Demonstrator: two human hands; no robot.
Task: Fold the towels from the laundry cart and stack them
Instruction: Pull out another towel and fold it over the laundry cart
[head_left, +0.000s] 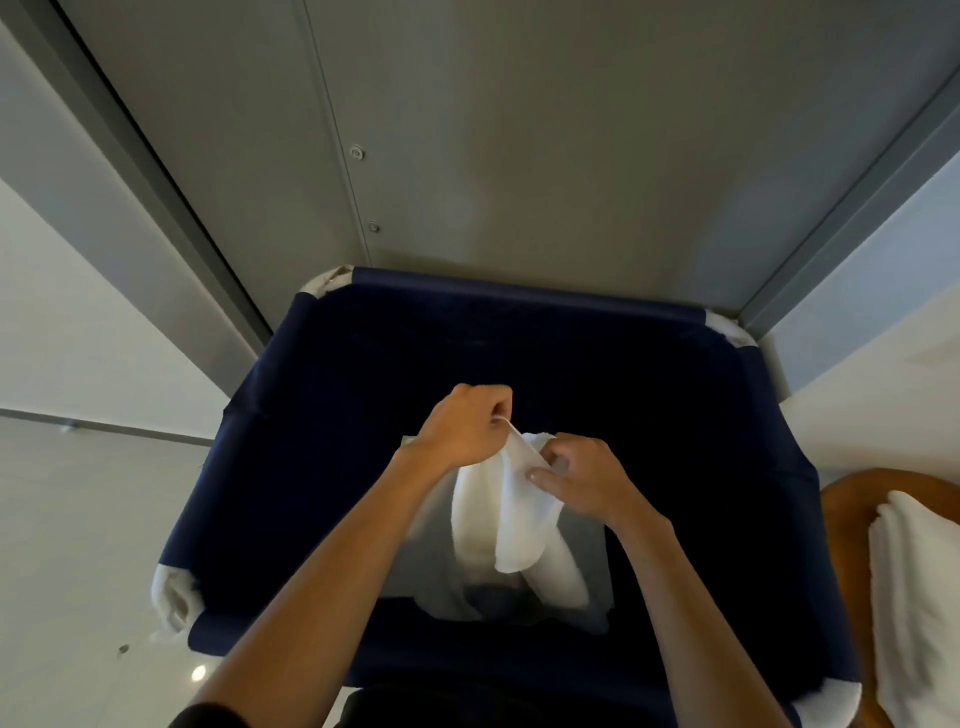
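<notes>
**Step in hand (my judgement):** find and spread the top edge of one towel lifted out of the cart, ready for the first fold.

**State**
- My left hand (462, 426), centre of the frame, is clenched on a thin hem of the towel (498, 525), pinching it between thumb and curled fingers.
- My right hand (582, 478), just right of the left and lower, pinches a bunched part of the same towel.
- Both grips are closed on cloth; neither is released.
- The towel hangs bunched from both hands over the open cart (519, 296), in the lower centre of the frame.
- Its lower end drops into the dark interior. I cannot tell whether it touches other laundry there.

**Procedure**
1. Hold the left grip fixed on the hem as the reference corner.
2. Loosen the right grip only enough to slide along the hem toward the right of the frame until it meets the next corner. Do not let go fully.
3. Draw the hands apart until the edge is taut and level.
4. Lift so the hanging end clears the cart rim before folding.
5. Check that the hem shows no twist, because a twist here would carry into every later fold.
6. Fold, then place the towel on the stack (914, 597), which lies on the counter (852, 499) at the right edge of the frame.

**Caution:** the cloth is soft and likely to slip from a light pinch.
</notes>
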